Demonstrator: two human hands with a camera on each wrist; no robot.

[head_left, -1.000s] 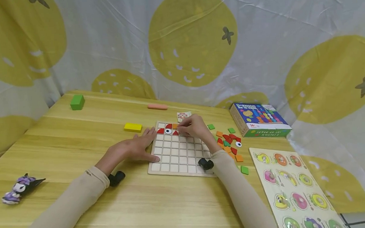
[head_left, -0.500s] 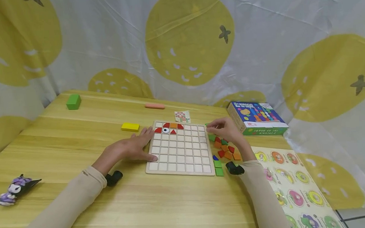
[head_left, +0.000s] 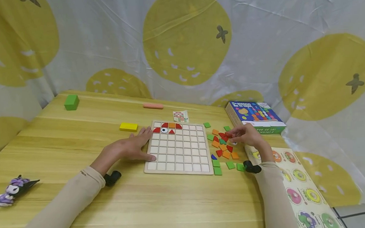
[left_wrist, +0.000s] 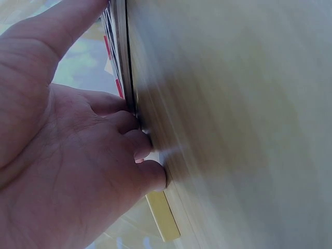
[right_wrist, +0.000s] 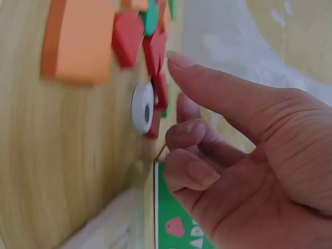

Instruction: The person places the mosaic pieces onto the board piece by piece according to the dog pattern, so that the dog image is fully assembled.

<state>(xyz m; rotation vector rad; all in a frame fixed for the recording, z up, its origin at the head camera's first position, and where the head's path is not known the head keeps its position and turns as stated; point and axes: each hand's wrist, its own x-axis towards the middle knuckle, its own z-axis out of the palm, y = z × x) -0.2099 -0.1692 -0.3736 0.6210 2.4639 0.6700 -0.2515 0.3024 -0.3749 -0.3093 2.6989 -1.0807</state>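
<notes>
My left hand (head_left: 130,149) lies with fingers extended along the left edge of a wooden grid board (head_left: 179,149), the thumb over its cells. In the board's upper left sit an eye tile (head_left: 164,130), an orange square tile (head_left: 172,125), a small red triangle tile (head_left: 171,131) and several rounded red tiles (head_left: 178,126). Right of the board, my right hand (head_left: 246,135) reaches over a scatter of loose tiles, its fingers at the red ones. In the right wrist view, thumb and fingers are apart beside red tiles (right_wrist: 155,52) and a white eye tile (right_wrist: 141,108).
A small pattern card (head_left: 181,116) lies behind the board. Loose green tiles (head_left: 217,171) border its right side. Farther right are a blue-green box (head_left: 256,116) and a fruit knob puzzle (head_left: 300,190). Leftward sit a yellow block (head_left: 128,127), a green block (head_left: 71,102) and a figurine (head_left: 13,190).
My right hand has left the board's top rows and moved right to the loose tiles. A rounded red tile now shows beside the orange square. My left hand stays at the board's edge.
</notes>
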